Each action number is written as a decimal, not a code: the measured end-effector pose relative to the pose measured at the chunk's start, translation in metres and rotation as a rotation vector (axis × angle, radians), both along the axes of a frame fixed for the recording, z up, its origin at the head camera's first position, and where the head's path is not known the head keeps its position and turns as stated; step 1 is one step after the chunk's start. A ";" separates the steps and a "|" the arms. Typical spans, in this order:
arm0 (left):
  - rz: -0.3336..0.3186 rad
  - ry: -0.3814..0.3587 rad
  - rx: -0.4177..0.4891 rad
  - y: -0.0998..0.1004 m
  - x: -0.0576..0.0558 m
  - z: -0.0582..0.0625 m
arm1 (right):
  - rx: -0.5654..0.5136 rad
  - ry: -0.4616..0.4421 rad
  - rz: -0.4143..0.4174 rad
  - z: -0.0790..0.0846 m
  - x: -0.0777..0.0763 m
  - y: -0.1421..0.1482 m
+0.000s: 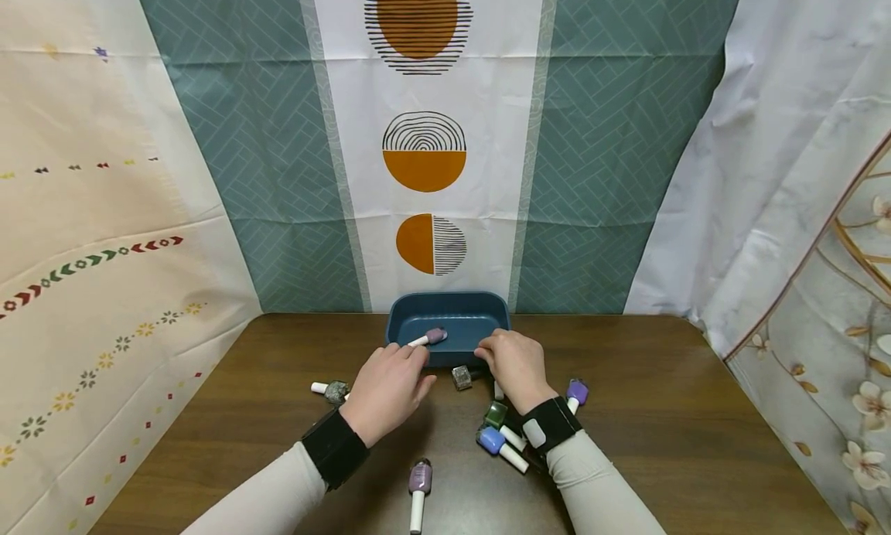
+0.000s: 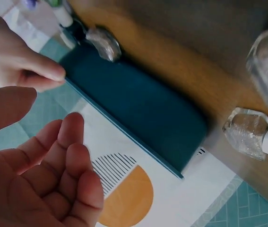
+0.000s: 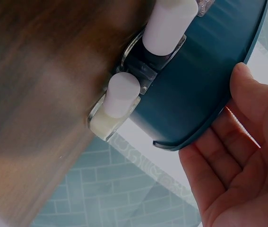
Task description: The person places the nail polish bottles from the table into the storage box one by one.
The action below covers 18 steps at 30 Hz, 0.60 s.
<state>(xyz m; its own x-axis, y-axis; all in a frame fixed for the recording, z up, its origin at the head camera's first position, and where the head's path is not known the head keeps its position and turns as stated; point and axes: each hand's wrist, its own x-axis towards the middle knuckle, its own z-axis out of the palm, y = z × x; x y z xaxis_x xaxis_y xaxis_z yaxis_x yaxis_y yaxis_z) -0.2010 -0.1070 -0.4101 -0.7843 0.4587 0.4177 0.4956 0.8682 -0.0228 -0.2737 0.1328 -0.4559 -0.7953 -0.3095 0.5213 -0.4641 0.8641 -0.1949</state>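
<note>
A dark blue rectangular bin stands at the back of the table. Inside it lies a mauve nail polish bottle with a white cap. My right hand pinches the bin's rim near the front right corner, thumb on the outer wall. By the front left of the bin, my left hand hovers with loosely bent fingers; its palm holds nothing in the left wrist view. A silver glitter bottle sits just before the bin's front wall. Left of my left hand lies another glitter bottle.
Green and blue polish bottles lie clustered beside my right wrist, partly hidden by it. A purple bottle lies to their right. Another mauve bottle lies near the front. A patterned curtain hangs behind the table.
</note>
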 end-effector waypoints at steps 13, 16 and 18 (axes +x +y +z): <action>-0.040 -0.114 -0.059 -0.009 0.048 -0.008 | 0.000 -0.024 -0.002 0.004 0.001 -0.001; -0.066 -0.182 -0.072 -0.010 0.055 -0.012 | 0.000 -0.018 -0.002 0.003 0.002 -0.001; -0.075 -0.226 -0.080 -0.011 0.058 -0.015 | 0.001 -0.014 -0.003 0.003 0.002 -0.001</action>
